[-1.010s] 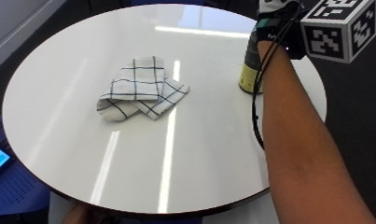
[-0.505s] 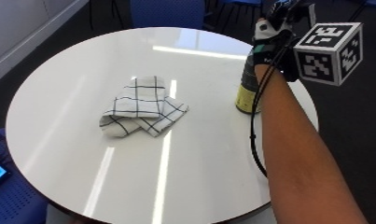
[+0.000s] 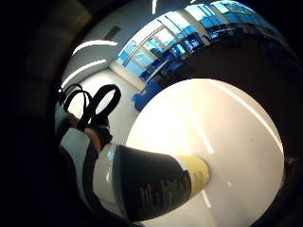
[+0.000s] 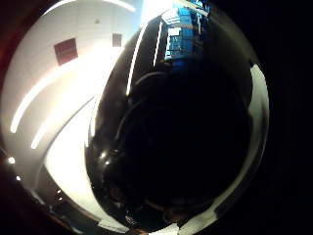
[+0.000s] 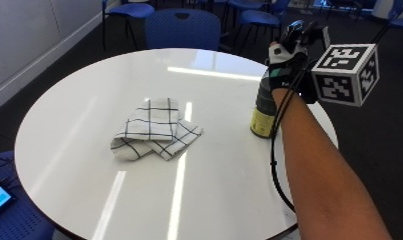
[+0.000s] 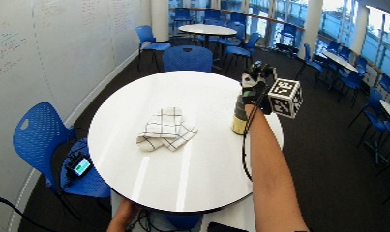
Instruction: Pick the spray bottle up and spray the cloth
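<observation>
A dark spray bottle [image 5: 261,112] with a yellow band at its base stands upright on the round white table [image 5: 207,190], near its right edge. My gloved right hand [image 5: 285,55] is wrapped round the bottle's top, fingers curled about the spray head, which it hides. Both palm views are filled by the bottle [image 3: 151,184] [image 4: 181,147], whose base meets the tabletop. A white cloth [image 5: 154,130] with a dark grid pattern lies crumpled left of the bottle, about a hand's width of bare table between them. The wide view shows hand [image 6: 254,82], bottle [image 6: 239,118] and cloth [image 6: 165,128] alike.
Blue chairs stand round the table, one behind it [image 5: 181,27] and one at its left [image 6: 40,140] with a small lit screen [image 6: 81,166] beside it. Bare tabletop [image 6: 182,174] stretches from the cloth toward the near edge. More tables and chairs fill the room beyond.
The outside camera has shifted, so the whole picture moved. My hand stays on the bottle's top; bottle and cloth keep their places on the table.
</observation>
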Available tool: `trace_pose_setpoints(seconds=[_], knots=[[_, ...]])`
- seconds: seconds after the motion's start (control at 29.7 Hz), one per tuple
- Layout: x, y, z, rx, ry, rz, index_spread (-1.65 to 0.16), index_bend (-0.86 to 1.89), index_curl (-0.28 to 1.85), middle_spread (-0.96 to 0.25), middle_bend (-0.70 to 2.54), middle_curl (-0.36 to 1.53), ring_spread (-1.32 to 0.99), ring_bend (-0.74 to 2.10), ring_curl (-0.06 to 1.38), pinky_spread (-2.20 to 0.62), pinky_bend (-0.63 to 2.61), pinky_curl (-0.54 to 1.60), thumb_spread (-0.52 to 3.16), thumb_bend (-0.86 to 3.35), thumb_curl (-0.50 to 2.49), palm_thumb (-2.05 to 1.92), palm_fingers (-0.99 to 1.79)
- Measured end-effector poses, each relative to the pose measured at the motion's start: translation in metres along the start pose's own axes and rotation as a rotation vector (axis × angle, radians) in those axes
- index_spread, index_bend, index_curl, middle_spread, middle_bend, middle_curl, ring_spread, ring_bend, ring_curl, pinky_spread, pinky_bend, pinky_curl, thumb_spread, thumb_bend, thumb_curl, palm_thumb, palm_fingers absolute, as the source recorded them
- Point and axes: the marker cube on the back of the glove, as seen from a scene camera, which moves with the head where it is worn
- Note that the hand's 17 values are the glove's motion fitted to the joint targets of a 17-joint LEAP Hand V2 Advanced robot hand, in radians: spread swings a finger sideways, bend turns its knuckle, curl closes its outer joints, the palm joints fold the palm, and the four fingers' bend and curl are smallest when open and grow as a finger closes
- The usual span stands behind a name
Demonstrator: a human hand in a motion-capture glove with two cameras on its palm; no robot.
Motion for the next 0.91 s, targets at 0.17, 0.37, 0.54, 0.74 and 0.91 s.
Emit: trace_pose_setpoints(seconds=[0.17,0.37,0.54,0.74,0.91], knots=[[-0.001,0.024,0.006,-0.135,-0.027,-0.008,-0.29,0.38,0.59,-0.21,0.61,0.50,-0.19,0.58,0.45,-0.13,0.33,0.37,0.43,-0.02,0.80,0.90,1.34],[-0.037,0.073,0.017,-0.542,-0.159,0.053,-0.29,0.37,0.59,-0.20,0.61,0.50,-0.18,0.58,0.45,-0.12,0.32,0.37,0.43,-0.02,0.81,0.91,1.33],[-0.054,0.105,0.025,-0.828,-0.229,0.152,-0.29,0.36,0.59,-0.20,0.61,0.50,-0.18,0.58,0.45,-0.10,0.32,0.37,0.44,-0.03,0.82,0.91,1.33],[-0.062,0.128,0.036,-1.069,-0.179,0.191,-0.28,0.35,0.59,-0.20,0.61,0.50,-0.17,0.59,0.45,-0.11,0.32,0.37,0.44,-0.02,0.83,0.92,1.33],[-0.066,0.141,0.053,-1.323,-0.033,0.201,-0.28,0.35,0.60,-0.20,0.60,0.50,-0.16,0.59,0.44,-0.11,0.32,0.37,0.45,-0.02,0.83,0.92,1.33]])
